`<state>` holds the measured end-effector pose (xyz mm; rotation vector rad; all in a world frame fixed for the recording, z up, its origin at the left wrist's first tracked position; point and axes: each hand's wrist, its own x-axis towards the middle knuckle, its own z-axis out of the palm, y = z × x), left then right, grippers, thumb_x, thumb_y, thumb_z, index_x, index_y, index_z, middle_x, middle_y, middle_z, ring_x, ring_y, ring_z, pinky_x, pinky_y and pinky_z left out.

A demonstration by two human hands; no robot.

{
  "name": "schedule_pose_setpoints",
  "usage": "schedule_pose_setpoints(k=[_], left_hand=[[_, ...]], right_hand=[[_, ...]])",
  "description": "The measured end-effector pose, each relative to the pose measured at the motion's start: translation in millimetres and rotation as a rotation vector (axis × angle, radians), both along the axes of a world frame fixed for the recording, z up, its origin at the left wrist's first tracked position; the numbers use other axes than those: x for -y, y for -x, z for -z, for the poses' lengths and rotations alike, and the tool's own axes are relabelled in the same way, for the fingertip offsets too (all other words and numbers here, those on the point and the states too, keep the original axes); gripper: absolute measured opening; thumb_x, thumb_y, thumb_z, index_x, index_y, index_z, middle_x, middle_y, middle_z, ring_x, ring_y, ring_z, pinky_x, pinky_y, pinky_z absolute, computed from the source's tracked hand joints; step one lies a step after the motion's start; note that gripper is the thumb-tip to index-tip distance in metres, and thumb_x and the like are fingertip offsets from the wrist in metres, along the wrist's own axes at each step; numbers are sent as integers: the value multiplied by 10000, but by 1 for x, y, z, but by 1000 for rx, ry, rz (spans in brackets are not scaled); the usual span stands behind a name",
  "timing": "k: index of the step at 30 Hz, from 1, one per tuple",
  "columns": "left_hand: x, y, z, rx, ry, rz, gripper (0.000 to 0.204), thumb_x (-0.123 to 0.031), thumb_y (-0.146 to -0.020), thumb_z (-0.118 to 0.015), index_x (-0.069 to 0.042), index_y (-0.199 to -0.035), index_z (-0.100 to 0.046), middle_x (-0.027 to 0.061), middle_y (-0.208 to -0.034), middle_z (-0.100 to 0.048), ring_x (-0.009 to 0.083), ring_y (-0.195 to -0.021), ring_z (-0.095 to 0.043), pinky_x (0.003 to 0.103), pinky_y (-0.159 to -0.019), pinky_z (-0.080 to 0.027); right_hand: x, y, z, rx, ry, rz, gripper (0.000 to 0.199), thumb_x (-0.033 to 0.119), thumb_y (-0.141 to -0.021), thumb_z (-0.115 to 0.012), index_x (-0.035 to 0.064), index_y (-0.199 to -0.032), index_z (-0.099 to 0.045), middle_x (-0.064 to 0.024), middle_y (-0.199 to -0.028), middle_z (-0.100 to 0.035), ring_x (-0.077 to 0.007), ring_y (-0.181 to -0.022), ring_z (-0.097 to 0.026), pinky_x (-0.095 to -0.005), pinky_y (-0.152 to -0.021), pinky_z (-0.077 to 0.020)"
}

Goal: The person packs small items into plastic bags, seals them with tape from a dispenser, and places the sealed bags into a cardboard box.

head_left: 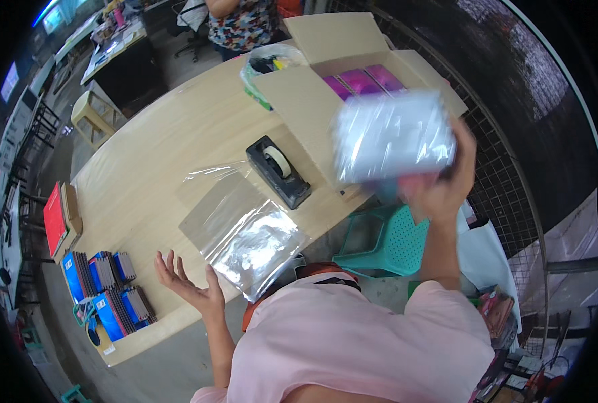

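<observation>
Right hand, centre right of frame: fingers closed around the lower edge of a silver wrapped packet, blurred, held up before the open cardboard box. Left hand, lower left: palm up, fingers spread wide, holding nothing, at the tabletop edge. Clear plastic bags lie centre; tape dispenser just beside them

glossy clear plastic bags lie on a matt pale wooden table beside a brown cardboard box.
</observation>
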<state>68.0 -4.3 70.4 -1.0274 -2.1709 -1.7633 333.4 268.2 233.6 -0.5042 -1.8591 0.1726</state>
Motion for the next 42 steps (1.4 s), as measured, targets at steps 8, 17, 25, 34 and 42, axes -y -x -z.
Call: schedule_pose_setpoints(k=[8, 17, 25, 34, 42], left_hand=[[-41, -23, -18, -13, 5, 75, 787, -3, -812, -650, -84, -1506, -289, 145, -1529, -257, 328, -1334, -428, 477, -1081, -389], [-67, -56, -9, 114, 68, 52, 728, 12, -796, -644, -64, -1465, -366, 152, -1518, -268, 330, -1300, -457, 466, -1065, -405], [-68, -60, -8, 25, 180, 69, 668, -15, -764, -691, -82, -1396, -484, 231, -1458, -344, 411, -1384, -321, 491, -1069, -376], [-3, -32, -10, -2, 69, -202, 603, 3, -753, -712, -58, -1324, -530, 216, -1400, -400, 347, -1225, -482, 441, -1048, -392], [208, 121, 43, 879, -847, -921, 963, -454, -791, -786, -49, -1495, -267, 164, -1503, -326, 349, -1430, -250, 547, -1144, -217]], right_hand=[[-195, -77, -15, 482, 656, 258, 626, 510, -787, -766, 22, -1169, -682, -115, -921, -693, -135, -657, -637, -287, -563, -490], [-272, -93, 80, 1163, 950, 85, 606, 431, -803, -790, -36, -1132, -589, -157, -818, -670, -244, -600, -641, -365, -515, -515], [-252, -77, 74, 1129, 654, -148, 637, 358, -836, -742, -20, -1314, -556, -202, -1168, -668, -296, -1083, -631, -398, -960, -473], [-11, 57, 46, 1122, 680, -2589, 378, 318, -904, -704, 16, -1124, -646, -206, -1024, -660, -387, -923, -642, -459, -781, -525], [202, 272, 134, 857, 1396, -1762, 468, 198, -887, -719, -10, -1289, -595, -84, -998, -667, -136, -888, -620, -283, -797, -503]])
